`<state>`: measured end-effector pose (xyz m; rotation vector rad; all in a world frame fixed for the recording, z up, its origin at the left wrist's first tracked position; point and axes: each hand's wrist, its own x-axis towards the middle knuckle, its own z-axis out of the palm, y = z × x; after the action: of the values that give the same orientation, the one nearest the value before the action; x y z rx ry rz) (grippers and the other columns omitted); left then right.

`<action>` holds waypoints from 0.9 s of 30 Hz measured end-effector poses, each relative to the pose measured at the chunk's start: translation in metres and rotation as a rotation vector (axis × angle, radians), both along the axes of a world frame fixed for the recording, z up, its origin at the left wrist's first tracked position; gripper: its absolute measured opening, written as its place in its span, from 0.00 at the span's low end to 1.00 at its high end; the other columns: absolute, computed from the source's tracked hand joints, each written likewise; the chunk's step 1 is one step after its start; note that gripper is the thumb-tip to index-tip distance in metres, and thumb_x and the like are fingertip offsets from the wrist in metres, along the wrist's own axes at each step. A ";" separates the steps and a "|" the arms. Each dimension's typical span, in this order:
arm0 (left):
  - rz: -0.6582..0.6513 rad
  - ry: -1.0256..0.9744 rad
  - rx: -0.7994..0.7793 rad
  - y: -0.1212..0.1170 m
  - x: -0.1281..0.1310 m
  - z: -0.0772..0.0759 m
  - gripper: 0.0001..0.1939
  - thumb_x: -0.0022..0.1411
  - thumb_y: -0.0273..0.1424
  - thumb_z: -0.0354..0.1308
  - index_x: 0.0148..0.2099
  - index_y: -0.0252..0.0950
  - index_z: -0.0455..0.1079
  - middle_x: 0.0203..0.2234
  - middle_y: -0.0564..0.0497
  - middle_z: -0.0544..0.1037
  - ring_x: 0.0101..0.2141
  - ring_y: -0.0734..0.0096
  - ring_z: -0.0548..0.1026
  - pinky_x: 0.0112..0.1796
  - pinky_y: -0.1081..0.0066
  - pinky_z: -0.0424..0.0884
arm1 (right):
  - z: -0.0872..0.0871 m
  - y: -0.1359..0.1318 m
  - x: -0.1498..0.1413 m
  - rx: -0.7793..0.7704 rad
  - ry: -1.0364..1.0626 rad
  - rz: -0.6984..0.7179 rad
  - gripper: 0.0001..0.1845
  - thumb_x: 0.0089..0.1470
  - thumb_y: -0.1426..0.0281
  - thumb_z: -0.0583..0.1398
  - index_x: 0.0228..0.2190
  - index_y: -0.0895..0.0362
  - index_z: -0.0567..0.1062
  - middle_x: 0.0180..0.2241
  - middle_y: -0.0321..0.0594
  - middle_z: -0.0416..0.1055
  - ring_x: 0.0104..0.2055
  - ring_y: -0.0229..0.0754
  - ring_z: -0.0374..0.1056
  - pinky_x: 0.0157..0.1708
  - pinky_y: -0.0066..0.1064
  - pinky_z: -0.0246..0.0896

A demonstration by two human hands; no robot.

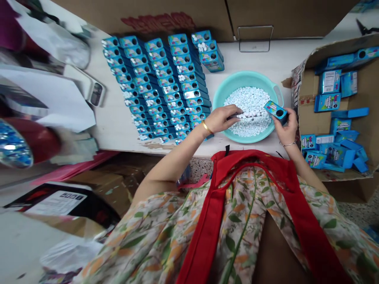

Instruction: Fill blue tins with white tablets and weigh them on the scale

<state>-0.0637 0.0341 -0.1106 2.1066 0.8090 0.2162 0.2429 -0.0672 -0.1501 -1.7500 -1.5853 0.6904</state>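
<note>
A turquoise basin (217, 96) holds a heap of small white pellets (251, 96). Over its left side, my left hand (222, 118), with a gold bangle at the wrist, is closed in a pinch on a see-through strip-like tool (253, 119). White pellets lie along this strip, whose exact shape I cannot make out. My right hand (286, 125) grips a small blue box (276, 112) at the basin's right rim. The box is tilted, and a dark round hole shows in its printed top face.
Blue boxes (162, 83) stand in several rows to the left, many with white pellets around their holes. A cardboard carton (304, 86) with more blue boxes is on the right. Behind the basin are a metal wire handle (255, 50) and large cardboard (281, 15). A white device (85, 85) lies far left.
</note>
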 end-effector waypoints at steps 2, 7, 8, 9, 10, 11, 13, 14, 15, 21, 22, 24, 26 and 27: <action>-0.035 0.064 0.030 0.004 0.002 0.027 0.20 0.73 0.43 0.51 0.57 0.36 0.71 0.47 0.42 0.78 0.47 0.59 0.77 0.50 0.62 0.72 | 0.000 0.002 -0.008 0.043 -0.064 -0.003 0.23 0.63 0.56 0.60 0.55 0.52 0.68 0.50 0.49 0.72 0.55 0.55 0.70 0.58 0.54 0.69; -0.127 0.326 0.190 0.008 0.030 0.074 0.15 0.71 0.34 0.52 0.54 0.37 0.74 0.43 0.44 0.78 0.43 0.57 0.78 0.43 0.61 0.73 | -0.008 0.005 -0.025 0.098 -0.069 0.163 0.20 0.63 0.59 0.57 0.54 0.51 0.69 0.52 0.49 0.74 0.57 0.56 0.70 0.61 0.55 0.67; -0.140 0.383 0.232 0.006 0.037 0.082 0.14 0.71 0.33 0.51 0.52 0.36 0.75 0.41 0.44 0.78 0.42 0.57 0.78 0.42 0.61 0.73 | -0.010 0.006 -0.027 0.113 -0.063 0.177 0.20 0.63 0.59 0.57 0.54 0.50 0.69 0.52 0.49 0.74 0.58 0.56 0.70 0.62 0.56 0.67; -0.148 0.432 0.274 0.003 0.045 0.091 0.14 0.71 0.31 0.51 0.50 0.35 0.76 0.40 0.43 0.78 0.40 0.57 0.78 0.40 0.61 0.72 | -0.013 0.006 -0.029 0.127 -0.059 0.184 0.20 0.64 0.59 0.57 0.54 0.50 0.69 0.53 0.49 0.74 0.58 0.56 0.70 0.62 0.57 0.66; -0.154 0.472 0.314 0.000 0.052 0.100 0.14 0.71 0.28 0.49 0.49 0.34 0.76 0.39 0.42 0.78 0.39 0.58 0.78 0.39 0.62 0.72 | -0.015 0.006 -0.030 0.138 -0.053 0.188 0.20 0.64 0.58 0.56 0.54 0.50 0.69 0.53 0.49 0.74 0.58 0.56 0.70 0.62 0.58 0.66; -0.160 0.503 0.350 -0.005 0.059 0.109 0.15 0.71 0.26 0.47 0.48 0.34 0.77 0.38 0.42 0.78 0.38 0.59 0.78 0.38 0.63 0.72 | -0.018 0.006 -0.031 0.149 -0.044 0.192 0.20 0.64 0.58 0.56 0.54 0.51 0.69 0.53 0.49 0.74 0.57 0.56 0.70 0.61 0.59 0.66; -0.184 0.549 0.400 -0.011 0.068 0.124 0.18 0.72 0.23 0.44 0.47 0.33 0.77 0.37 0.41 0.78 0.39 0.60 0.78 0.37 0.64 0.71 | -0.022 0.006 -0.032 0.175 -0.018 0.197 0.20 0.65 0.57 0.56 0.54 0.51 0.69 0.53 0.50 0.74 0.57 0.56 0.71 0.61 0.59 0.67; -0.200 0.569 0.415 -0.012 0.069 0.128 0.19 0.73 0.23 0.43 0.46 0.33 0.77 0.37 0.40 0.78 0.39 0.59 0.78 0.37 0.64 0.71 | -0.023 0.005 -0.032 0.186 -0.009 0.196 0.20 0.65 0.57 0.56 0.54 0.51 0.69 0.52 0.50 0.74 0.57 0.56 0.71 0.61 0.59 0.67; -0.202 0.585 0.427 -0.012 0.068 0.128 0.19 0.73 0.24 0.42 0.47 0.33 0.76 0.38 0.40 0.79 0.40 0.58 0.77 0.37 0.63 0.71 | -0.024 0.005 -0.031 0.197 -0.004 0.192 0.20 0.65 0.57 0.56 0.55 0.51 0.69 0.52 0.49 0.74 0.57 0.56 0.71 0.61 0.59 0.67; 0.064 0.636 0.477 0.014 0.013 0.030 0.17 0.76 0.30 0.42 0.53 0.44 0.72 0.43 0.44 0.79 0.44 0.56 0.73 0.45 0.55 0.70 | -0.018 0.003 -0.021 0.177 0.019 0.093 0.23 0.64 0.54 0.60 0.55 0.51 0.68 0.51 0.49 0.74 0.55 0.56 0.72 0.57 0.55 0.71; 0.038 0.714 0.404 0.016 0.006 0.007 0.18 0.75 0.28 0.41 0.53 0.40 0.72 0.45 0.41 0.79 0.45 0.54 0.74 0.46 0.54 0.70 | -0.015 0.003 -0.019 0.175 0.023 0.072 0.23 0.64 0.54 0.61 0.54 0.51 0.68 0.50 0.49 0.74 0.54 0.55 0.73 0.55 0.53 0.71; -0.035 0.775 0.280 0.014 0.001 -0.033 0.17 0.74 0.25 0.43 0.53 0.35 0.73 0.46 0.38 0.79 0.46 0.52 0.75 0.45 0.55 0.69 | -0.009 0.003 -0.014 0.178 0.022 0.038 0.23 0.63 0.53 0.62 0.53 0.52 0.68 0.48 0.47 0.74 0.52 0.53 0.73 0.54 0.51 0.72; -0.108 0.735 0.192 0.006 0.010 -0.061 0.16 0.73 0.24 0.46 0.54 0.33 0.74 0.47 0.37 0.79 0.48 0.52 0.76 0.46 0.58 0.69 | -0.005 0.004 -0.009 0.178 0.014 0.008 0.24 0.63 0.53 0.62 0.53 0.52 0.68 0.48 0.47 0.73 0.51 0.52 0.73 0.54 0.51 0.72; -0.126 0.690 0.162 0.000 0.018 -0.072 0.16 0.73 0.25 0.47 0.54 0.33 0.74 0.48 0.38 0.79 0.49 0.53 0.76 0.47 0.59 0.69 | -0.005 0.005 -0.007 0.179 0.012 -0.008 0.24 0.62 0.52 0.62 0.53 0.52 0.67 0.48 0.46 0.73 0.51 0.52 0.73 0.54 0.51 0.72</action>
<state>-0.0455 0.0343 -0.1825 2.4004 1.0670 -0.5624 0.2361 -0.0625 -0.1546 -1.6175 -1.5804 0.5369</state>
